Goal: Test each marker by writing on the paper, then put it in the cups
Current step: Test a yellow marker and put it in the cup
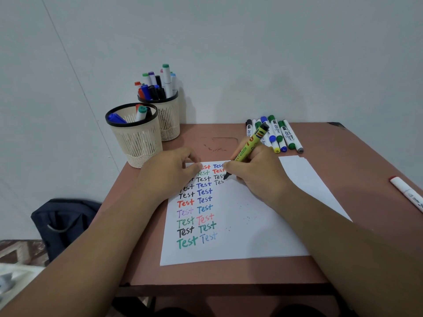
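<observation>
Right hand gripping green marker mid-"Test", left hand curled, pinning paper, risking smudging wet ink.

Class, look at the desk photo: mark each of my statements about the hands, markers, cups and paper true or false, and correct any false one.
1. The right hand holds a yellow-green marker with its tip on the paper. True.
2. Both cups are empty. False: the near cup holds a few markers and the far cup holds many.
3. The left hand rests on the paper's top left part. True.
4. The loose markers lie at the table's near edge. False: they lie at its far edge, by the wall.
5. The paper shows the word "Test" in several colours. True.
</observation>
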The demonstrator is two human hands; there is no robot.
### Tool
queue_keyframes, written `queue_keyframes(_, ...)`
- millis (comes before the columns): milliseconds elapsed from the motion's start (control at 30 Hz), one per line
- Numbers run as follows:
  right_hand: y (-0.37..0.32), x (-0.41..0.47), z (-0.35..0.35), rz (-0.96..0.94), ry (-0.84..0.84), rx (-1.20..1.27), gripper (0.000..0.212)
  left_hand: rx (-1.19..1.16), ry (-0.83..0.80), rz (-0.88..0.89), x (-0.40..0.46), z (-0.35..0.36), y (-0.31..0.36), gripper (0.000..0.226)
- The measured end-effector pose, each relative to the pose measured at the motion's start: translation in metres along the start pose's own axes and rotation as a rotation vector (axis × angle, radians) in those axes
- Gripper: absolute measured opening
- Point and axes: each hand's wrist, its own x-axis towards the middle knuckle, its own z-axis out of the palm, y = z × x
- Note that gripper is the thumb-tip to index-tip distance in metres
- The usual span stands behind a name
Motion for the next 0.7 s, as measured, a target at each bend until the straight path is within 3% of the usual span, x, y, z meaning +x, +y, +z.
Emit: queue_keyframes(700, 0.0016, 0.0027, 0.0004, 0.028, 0.01, -0.035, 0.018, 0.014, -0.013, -0.009, -0.0013, -0.0022, 0.0031, 0.013)
